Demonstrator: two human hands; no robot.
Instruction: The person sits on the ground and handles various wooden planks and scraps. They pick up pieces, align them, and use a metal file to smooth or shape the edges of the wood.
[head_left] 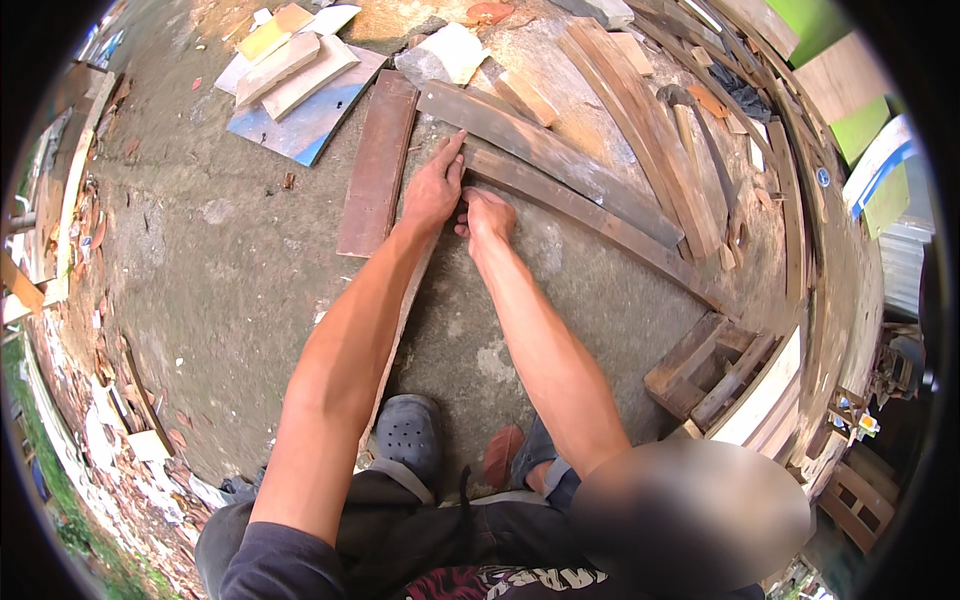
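Note:
A narrow wooden plank (404, 318) runs under my left forearm from near my left shoe up to my hands. My left hand (432, 188) is closed over the plank's far end, with the index finger reaching forward along it. Beside it, my right hand (488, 214) has its fingers curled in toward the plank; what they hold, if anything, is hidden. Just beyond my fingertips starts a long dark board (590, 215), slanting off to the right. A wider weathered board (550, 150) lies behind it. To the left of my left hand lies a flat reddish-brown board (379, 165).
Wood offcuts (310, 75) rest on a blue-and-white panel (290, 132) at the far left. Several long boards (640, 130) are piled at the right, near a small wooden frame (708, 365). My grey clog (408, 435) stands on the concrete ground (220, 300).

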